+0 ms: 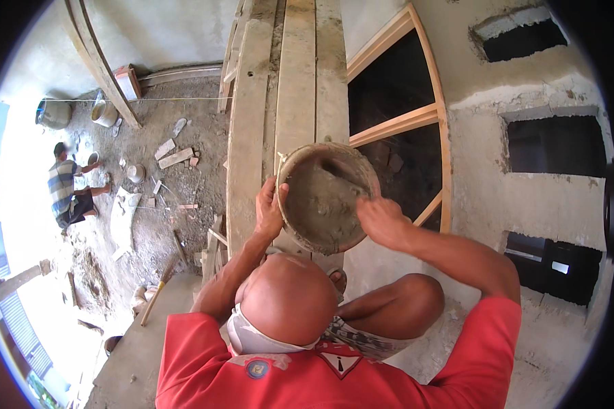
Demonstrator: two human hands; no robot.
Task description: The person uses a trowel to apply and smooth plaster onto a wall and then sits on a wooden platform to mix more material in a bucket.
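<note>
A round, mortar-caked basin (288, 228) stands on the wooden planks, tipped a little toward me. Wet grey mortar (324, 204) lies inside, with a dark hollow near its far side. My left hand (269, 210) grips the basin's left rim, thumb over the edge. At the right side of the basin, my right hand (383, 219) is closed in a fist, bent over the rim toward the mortar. What it holds is hidden; a streak in the mortar leads from the fist to the hollow, and I cannot tell whether it is a tool.
Long planks (297, 82) run away from me at height. A wooden frame (396, 126) with dark openings stands to the right, beside a wall (481, 198) with rough holes. Far below on the left, a co-worker (68, 184) squats among buckets (104, 112) and rubble.
</note>
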